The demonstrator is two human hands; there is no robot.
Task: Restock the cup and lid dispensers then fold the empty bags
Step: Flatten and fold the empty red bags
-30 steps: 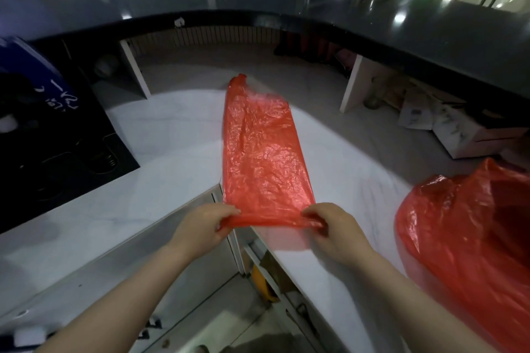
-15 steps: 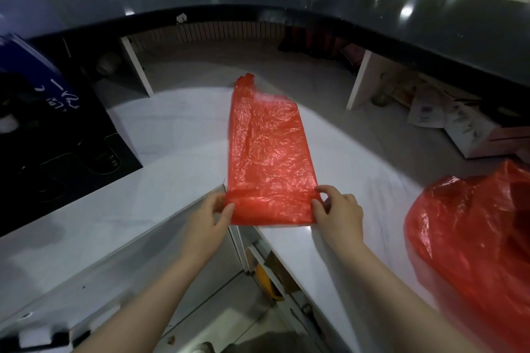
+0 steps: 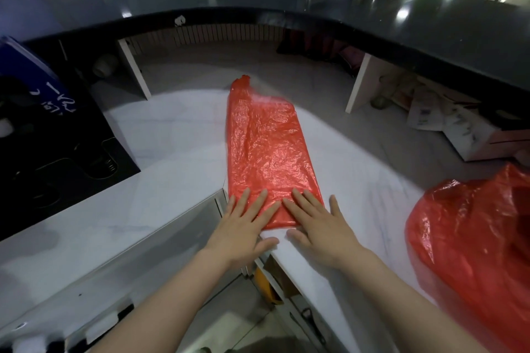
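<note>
Bare forearms point(image 3: 160, 298); no sleeves

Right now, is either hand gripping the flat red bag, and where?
Nothing is gripped. The left hand and right hand lie open, fingers spread, pressing flat on the near end of the flat red bag.

A flattened red plastic bag point(image 3: 266, 152) lies as a long, crinkled strip on the white surface point(image 3: 177, 152), stretching away from the hands; its near end sits under their fingers. A second red bag point(image 3: 473, 238), bulging and unflattened, sits to the right of the right hand point(image 3: 318, 226).
</note>
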